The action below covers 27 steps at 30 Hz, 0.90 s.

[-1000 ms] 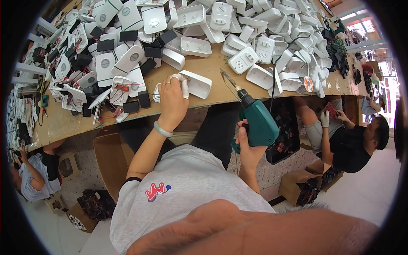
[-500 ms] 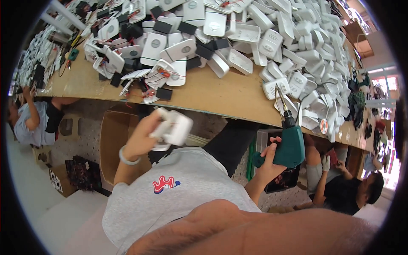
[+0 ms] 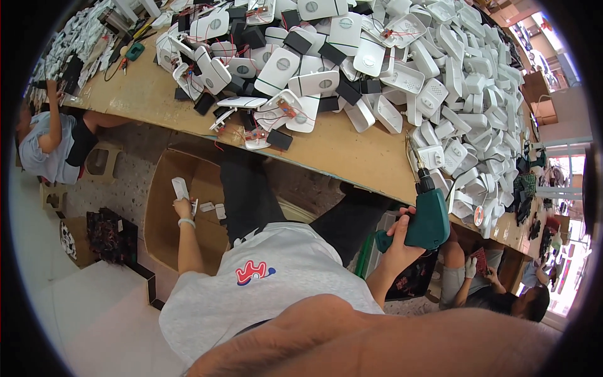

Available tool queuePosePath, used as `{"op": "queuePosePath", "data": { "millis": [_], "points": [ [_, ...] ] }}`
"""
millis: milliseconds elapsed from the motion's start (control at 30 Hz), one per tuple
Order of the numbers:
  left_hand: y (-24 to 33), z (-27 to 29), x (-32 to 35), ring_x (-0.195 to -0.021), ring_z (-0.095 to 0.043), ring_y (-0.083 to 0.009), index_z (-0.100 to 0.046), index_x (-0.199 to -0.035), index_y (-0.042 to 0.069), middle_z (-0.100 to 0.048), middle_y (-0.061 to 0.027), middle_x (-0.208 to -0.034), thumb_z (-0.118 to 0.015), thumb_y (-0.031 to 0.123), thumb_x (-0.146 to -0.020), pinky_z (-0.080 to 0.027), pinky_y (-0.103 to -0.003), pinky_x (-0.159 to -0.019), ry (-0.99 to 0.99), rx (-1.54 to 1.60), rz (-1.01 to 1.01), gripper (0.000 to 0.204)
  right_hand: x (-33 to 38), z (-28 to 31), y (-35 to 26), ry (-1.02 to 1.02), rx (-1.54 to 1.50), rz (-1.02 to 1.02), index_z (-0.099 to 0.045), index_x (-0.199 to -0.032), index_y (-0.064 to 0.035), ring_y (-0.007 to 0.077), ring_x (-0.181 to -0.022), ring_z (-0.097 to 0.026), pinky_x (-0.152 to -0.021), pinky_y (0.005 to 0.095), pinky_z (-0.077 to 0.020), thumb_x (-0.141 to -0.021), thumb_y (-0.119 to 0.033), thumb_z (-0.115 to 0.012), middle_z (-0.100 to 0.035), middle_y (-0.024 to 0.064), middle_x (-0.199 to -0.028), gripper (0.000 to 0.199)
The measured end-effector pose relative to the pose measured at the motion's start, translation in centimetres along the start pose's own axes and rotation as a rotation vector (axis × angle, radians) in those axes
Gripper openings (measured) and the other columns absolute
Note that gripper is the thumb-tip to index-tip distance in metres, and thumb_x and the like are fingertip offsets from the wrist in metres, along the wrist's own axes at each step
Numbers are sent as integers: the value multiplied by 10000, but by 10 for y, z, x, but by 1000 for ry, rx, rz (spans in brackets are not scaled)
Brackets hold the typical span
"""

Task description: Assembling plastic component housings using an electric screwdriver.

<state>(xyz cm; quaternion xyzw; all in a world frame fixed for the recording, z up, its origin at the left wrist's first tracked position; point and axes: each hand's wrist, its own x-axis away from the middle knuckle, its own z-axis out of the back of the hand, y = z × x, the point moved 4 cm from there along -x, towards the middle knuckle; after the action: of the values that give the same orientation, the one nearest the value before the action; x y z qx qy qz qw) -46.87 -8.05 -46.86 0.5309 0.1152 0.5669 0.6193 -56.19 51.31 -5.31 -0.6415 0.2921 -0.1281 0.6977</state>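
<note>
My left hand [image 3: 183, 207] is lowered into an open cardboard box [image 3: 162, 229] beside my legs, its fingers closed on a white plastic casing [image 3: 180, 188]. A few small white pieces [image 3: 220, 210] lie in the box near it. My right hand [image 3: 402, 248] grips a dark green soldering gun [image 3: 428, 220] by its handle, with the metal tip pointing up and away over the table edge. Beyond that tip lies a large heap of white plastic shells [image 3: 452, 94].
The brown worktable [image 3: 352, 157] runs across in front of me. On it are white casings with red wires and black blocks [image 3: 279, 139]. A solder spool [image 3: 479, 216] hangs to the right. One person [image 3: 50, 144] sits at far left, another [image 3: 502, 295] at right.
My left hand has gone from in front of my body down into the cardboard box, carrying the white casing. The view has shifted left; my right hand still holds the soldering gun.
</note>
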Motion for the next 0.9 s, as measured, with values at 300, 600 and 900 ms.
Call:
{"op": "queuePosePath", "data": {
  "millis": [300, 600, 900],
  "points": [
    [-121, -28, -44, -673, -670, -358, -610, -997, -121, -676, -206, -789, -727, 74, -780, -520, -452, -552, -27, -392, 288, 314, -8, -26, -10, 11, 87, -84, -618, -1116, 49, 70, -588, -555, -507, 210, -444, -887, -46, -688, -680, 114, -956, 258],
    [-104, -56, -14, -740, -652, -316, -622, -1024, -134, -651, -197, -871, -473, 5, -820, -530, -450, -620, -110, -27, 317, 288, -17, -24, -13, -45, 83, -101, -594, -1106, 53, 85, -590, -557, -494, 210, -443, -889, -6, -667, -667, 137, -969, 236],
    [218, -66, 244, -1062, -576, -260, -522, -1228, -41, -554, -171, -1178, -544, 87, -977, -475, -361, -912, 225, 89, -867, 282, -43, 33, -7, 41, 30, -56, -591, -1113, 50, 78, -575, -535, -498, 213, -429, -899, -6, -652, -656, 128, -984, 229]
  ]
}}
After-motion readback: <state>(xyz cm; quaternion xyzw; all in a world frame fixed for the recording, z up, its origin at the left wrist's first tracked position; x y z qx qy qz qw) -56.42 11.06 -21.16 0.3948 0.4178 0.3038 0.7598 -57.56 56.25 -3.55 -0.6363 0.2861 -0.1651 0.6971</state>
